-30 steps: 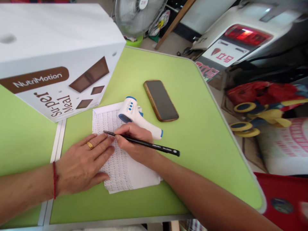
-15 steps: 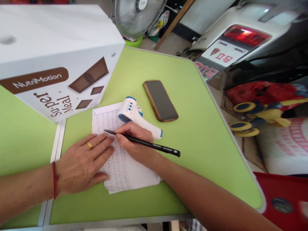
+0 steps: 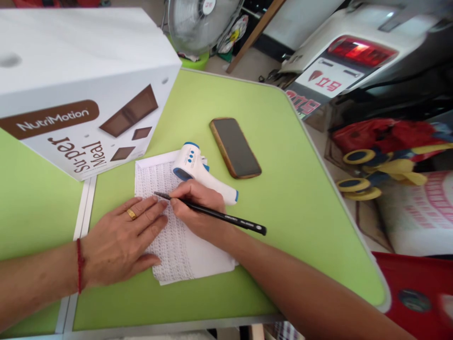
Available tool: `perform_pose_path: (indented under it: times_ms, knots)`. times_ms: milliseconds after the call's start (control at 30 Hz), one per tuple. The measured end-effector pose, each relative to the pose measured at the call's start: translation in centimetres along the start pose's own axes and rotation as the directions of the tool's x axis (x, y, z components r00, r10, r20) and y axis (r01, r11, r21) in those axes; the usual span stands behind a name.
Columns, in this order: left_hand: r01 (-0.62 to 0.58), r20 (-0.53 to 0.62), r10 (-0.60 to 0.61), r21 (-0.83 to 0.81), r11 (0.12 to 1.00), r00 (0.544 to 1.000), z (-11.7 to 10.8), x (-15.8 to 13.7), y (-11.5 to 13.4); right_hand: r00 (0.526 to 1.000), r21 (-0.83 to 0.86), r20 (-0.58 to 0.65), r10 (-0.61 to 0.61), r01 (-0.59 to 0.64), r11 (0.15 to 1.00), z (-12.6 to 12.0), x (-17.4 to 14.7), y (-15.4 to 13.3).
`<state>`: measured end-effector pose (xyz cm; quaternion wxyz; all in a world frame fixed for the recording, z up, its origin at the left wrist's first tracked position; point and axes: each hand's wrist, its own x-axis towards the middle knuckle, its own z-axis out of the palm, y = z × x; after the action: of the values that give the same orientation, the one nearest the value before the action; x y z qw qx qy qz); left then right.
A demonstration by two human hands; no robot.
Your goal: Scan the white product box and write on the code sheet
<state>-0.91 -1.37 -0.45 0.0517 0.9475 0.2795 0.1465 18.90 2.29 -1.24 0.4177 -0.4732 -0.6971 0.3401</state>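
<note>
A sheet of paper [image 3: 207,257] covered with rows of handwriting on its left part lies on the green table [image 3: 300,226]. Flat across its left edge rests my left hand [image 3: 123,236], open, with a gold ring and a red wrist cord. My right hand [image 3: 198,205] is closed around a black pen [image 3: 226,217], whose tip is at the written rows near my left fingertips. A white and blue infrared thermometer [image 3: 205,177] lies over the paper's upper part, just beyond my right hand. Past it is a dark-screened phone [image 3: 236,147] in a brown case.
A large white box [image 3: 88,85] with brown print stands at the left back of the table. Behind are a fan [image 3: 198,23] and a white vehicle's rear [image 3: 354,52]. On the right are a yellow and blue toy [image 3: 382,172], a sack [image 3: 417,212] and a red surface [image 3: 389,269].
The pen has tilted very slightly, its back end a little lower and further right. My left hand stays in place on the paper.
</note>
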Motion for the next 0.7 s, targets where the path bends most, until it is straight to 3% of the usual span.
perform_pose_path:
  times_ms: [300, 700]
  knots:
    - [0.004, 0.018, -0.004, 0.002, 1.000, 1.000, -0.17, -0.03, -0.05, 0.998, 0.050, -0.038, 0.047, -0.045, 0.998, 0.19, 0.05, 0.22]
    - [0.002, 0.011, -0.002, -0.007, 1.000, 1.000, -0.10, 0.10, 0.03, 1.000, 0.060, 0.006, -0.011, 0.011, 0.998, 0.04, 0.10, 0.35]
